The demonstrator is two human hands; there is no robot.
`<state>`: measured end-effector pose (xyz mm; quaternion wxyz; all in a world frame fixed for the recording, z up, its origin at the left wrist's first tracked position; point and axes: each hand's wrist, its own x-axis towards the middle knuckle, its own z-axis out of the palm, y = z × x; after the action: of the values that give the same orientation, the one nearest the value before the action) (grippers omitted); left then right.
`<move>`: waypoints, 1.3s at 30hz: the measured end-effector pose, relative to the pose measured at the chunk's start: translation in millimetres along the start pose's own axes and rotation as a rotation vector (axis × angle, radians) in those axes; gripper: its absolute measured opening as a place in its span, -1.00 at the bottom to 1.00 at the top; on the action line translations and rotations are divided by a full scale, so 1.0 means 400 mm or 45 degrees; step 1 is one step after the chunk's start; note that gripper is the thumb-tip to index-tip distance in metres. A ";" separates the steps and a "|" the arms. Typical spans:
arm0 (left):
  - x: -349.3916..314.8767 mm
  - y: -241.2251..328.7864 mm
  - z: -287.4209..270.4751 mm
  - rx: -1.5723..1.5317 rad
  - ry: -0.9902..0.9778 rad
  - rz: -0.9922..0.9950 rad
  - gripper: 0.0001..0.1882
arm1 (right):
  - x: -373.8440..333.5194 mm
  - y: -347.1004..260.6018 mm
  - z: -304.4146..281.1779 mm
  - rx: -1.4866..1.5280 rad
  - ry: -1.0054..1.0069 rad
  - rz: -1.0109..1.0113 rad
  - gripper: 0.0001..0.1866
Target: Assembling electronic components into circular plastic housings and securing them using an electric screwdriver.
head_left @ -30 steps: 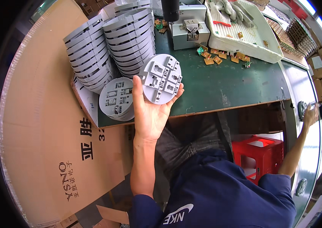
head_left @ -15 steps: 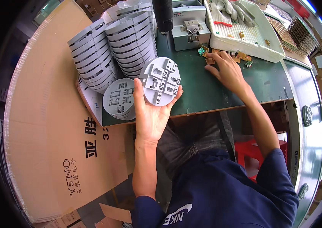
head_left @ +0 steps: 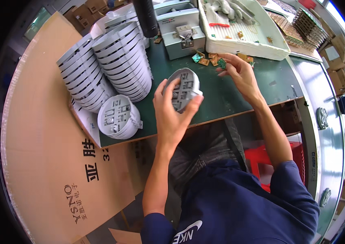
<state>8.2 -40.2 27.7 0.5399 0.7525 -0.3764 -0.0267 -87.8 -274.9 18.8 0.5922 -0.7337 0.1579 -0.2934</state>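
Observation:
My left hand (head_left: 172,110) is closed round the rim of a round grey plastic housing (head_left: 185,83), tilted so its moulded inner side shows. Pinched between thumb and fingers of my right hand (head_left: 239,73) is a small green circuit board (head_left: 221,63). Beside that hand, several small brown and green circuit boards (head_left: 204,61) lie loose on the green tabletop (head_left: 217,95). A short stack of similar grey housings (head_left: 117,116) stands at the table's left front corner, left of my left hand.
Tall leaning stacks of grey housings (head_left: 121,61) fill the table's left side. Behind the boards stand a grey metal fixture (head_left: 184,38) and a black cylindrical tool (head_left: 145,18). A white foam tray (head_left: 247,46) holds gloves (head_left: 233,12). A large cardboard sheet (head_left: 46,134) stands at left.
My left hand has turned the housing over from its flat-looking face to its hollow side. My right hand has picked up a small green circuit board. The view has shifted slightly.

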 end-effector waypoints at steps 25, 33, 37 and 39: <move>0.018 0.039 0.036 -0.920 -0.025 -0.327 -0.64 | -0.134 -0.137 0.137 -0.543 -0.052 -0.530 -0.53; 0.009 0.015 0.025 -0.931 -0.050 -0.202 -0.69 | -0.123 -0.128 0.124 -0.219 -0.112 -0.177 -0.59; 0.004 0.018 0.027 -0.907 -0.063 -0.206 -0.69 | -0.130 -0.134 0.127 -0.259 -0.155 -0.156 -0.61; 0.001 0.013 0.026 -0.845 -0.048 -0.131 -0.67 | -0.130 -0.127 0.129 -0.138 -0.176 -0.207 -0.62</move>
<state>1.0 -49.4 28.0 0.7464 0.5529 -0.3187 -0.1888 -102.3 -192.1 48.6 0.5354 -0.7935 0.0724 -0.2802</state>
